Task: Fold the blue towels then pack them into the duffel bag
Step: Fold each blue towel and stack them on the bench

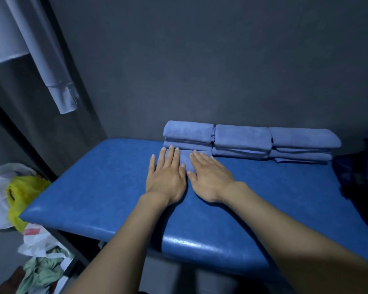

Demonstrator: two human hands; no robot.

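Showing a glossy padded blue table (106,187) bearing three stacks of soft folded towels (251,143) along the wall; left hand (167,177) and right hand (210,177), fingers straight, press flat a small folded towel (184,159)

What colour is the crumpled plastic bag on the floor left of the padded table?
Bright yellow plastic bag, lying among white bags; seen in the head view.
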